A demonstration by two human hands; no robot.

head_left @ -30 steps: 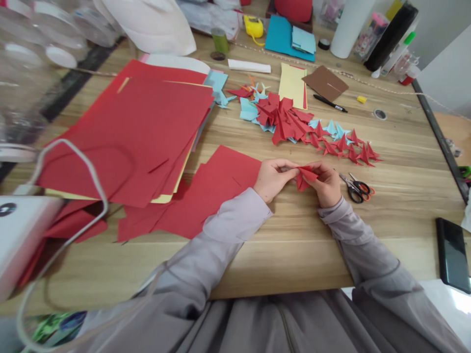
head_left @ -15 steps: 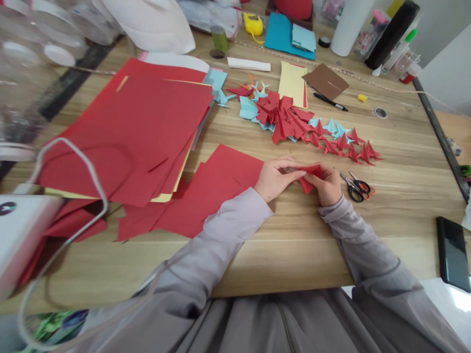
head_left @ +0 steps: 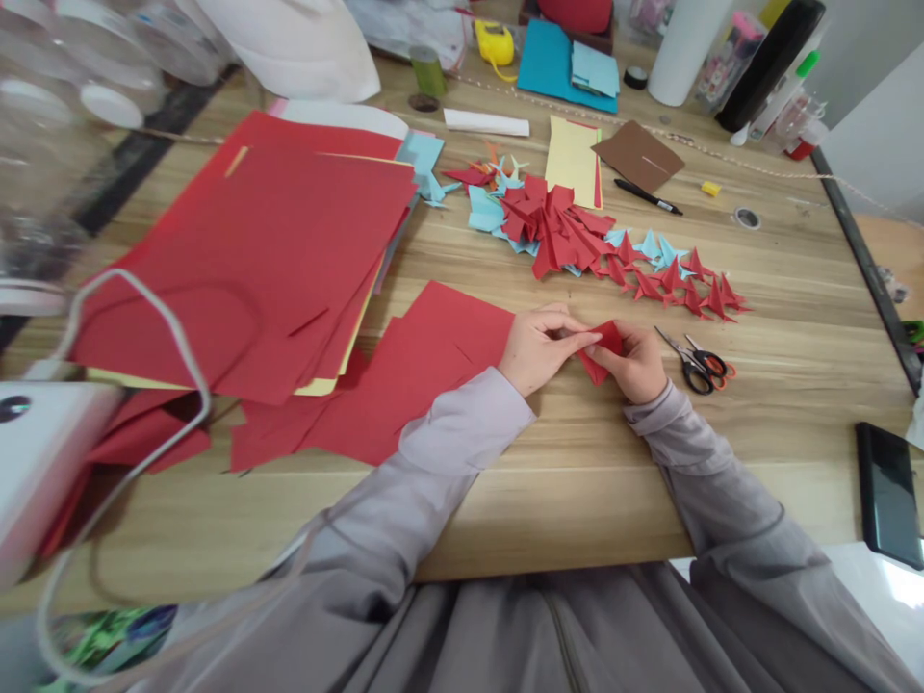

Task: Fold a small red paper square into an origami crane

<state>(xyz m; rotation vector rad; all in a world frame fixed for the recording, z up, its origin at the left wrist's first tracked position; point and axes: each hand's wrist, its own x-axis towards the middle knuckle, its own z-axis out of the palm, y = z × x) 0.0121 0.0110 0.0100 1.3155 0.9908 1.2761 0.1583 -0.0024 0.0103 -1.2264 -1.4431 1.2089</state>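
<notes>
My left hand [head_left: 538, 346] and my right hand [head_left: 635, 361] meet over the wooden table [head_left: 577, 481], both pinching a small folded red paper piece [head_left: 603, 346] held just above the tabletop. The left fingers grip its left edge, the right fingers its right side. Loose red paper sheets [head_left: 425, 366] lie under and beside my left wrist. Scissors [head_left: 693, 361] with black and orange handles lie just right of my right hand. Behind the hands stretches a pile and row of folded red and light-blue paper shapes [head_left: 577, 236].
A big stack of red sheets [head_left: 260, 260] covers the left of the table. A black pen [head_left: 646, 199], brown card [head_left: 639, 159] and yellow paper [head_left: 574, 164] lie at the back. A dark phone [head_left: 887, 496] sits at the right edge. A white device with a cable [head_left: 43, 462] is near left.
The red piece has been folded down more compactly between my fingers and its loose flap has closed. My hands have shifted slightly; the view has tilted a little.
</notes>
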